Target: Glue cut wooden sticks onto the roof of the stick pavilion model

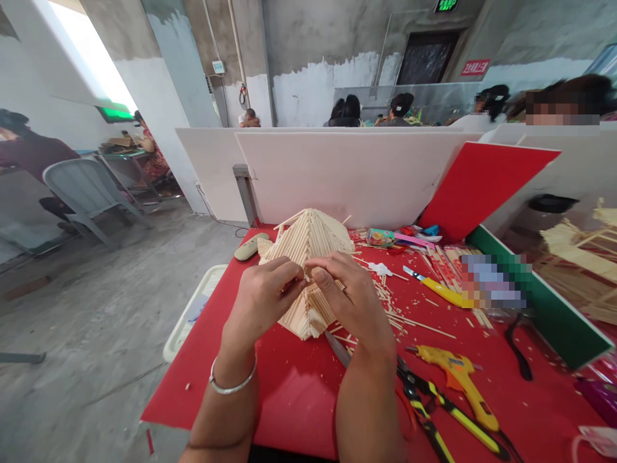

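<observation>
A peaked model roof [315, 231] built from pale wooden sticks stands on the red tabletop [284, 392] in front of me. Over its middle, my left hand [267, 292] is closed, with thumb and fingers pinched together. Beside it my right hand [349, 292] is also closed, its thumb against the index finger. The fingertips of both hands nearly meet above the ridge. Whatever lies between them is too small and hidden to make out. The lower slope of the roof shows below the hands, its front corner toward me.
At right lie a yellow glue gun [457, 379], yellow-black pliers [434, 405], a yellow utility knife [441, 289] and loose sticks [419, 323]. A computer mouse [251, 247] sits at the left edge. White boards [347, 173] stand behind; a green board [540, 296] borders the right.
</observation>
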Demonstrator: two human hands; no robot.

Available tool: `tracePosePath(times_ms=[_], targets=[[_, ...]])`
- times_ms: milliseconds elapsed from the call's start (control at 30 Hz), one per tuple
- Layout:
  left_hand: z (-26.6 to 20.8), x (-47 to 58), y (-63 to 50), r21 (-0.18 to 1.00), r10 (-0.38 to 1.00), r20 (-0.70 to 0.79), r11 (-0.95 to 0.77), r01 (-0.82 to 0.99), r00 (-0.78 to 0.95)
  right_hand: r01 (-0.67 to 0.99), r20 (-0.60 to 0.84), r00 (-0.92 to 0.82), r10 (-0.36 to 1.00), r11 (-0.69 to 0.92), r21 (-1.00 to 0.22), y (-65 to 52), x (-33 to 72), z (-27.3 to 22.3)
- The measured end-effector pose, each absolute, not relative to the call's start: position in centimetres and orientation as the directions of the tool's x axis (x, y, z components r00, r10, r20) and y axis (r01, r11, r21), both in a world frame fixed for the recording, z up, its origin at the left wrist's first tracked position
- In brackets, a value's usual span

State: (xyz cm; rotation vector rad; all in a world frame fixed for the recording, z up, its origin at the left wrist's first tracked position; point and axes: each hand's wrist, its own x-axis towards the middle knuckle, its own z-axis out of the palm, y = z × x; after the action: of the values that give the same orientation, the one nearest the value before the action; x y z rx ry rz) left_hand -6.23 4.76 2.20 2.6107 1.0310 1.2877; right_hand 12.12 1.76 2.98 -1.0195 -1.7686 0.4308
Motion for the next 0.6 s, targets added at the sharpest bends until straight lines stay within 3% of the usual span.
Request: tracePosePath(times_ms=[600], targets=[[2.27, -6.18, 4.77, 0.321, 0.586, 0.688, -0.775, 0.545, 0.428, 0.443, 0.575, -0.137, 0.807, 0.569, -0.693, 1.83, 12.17, 2.90]])
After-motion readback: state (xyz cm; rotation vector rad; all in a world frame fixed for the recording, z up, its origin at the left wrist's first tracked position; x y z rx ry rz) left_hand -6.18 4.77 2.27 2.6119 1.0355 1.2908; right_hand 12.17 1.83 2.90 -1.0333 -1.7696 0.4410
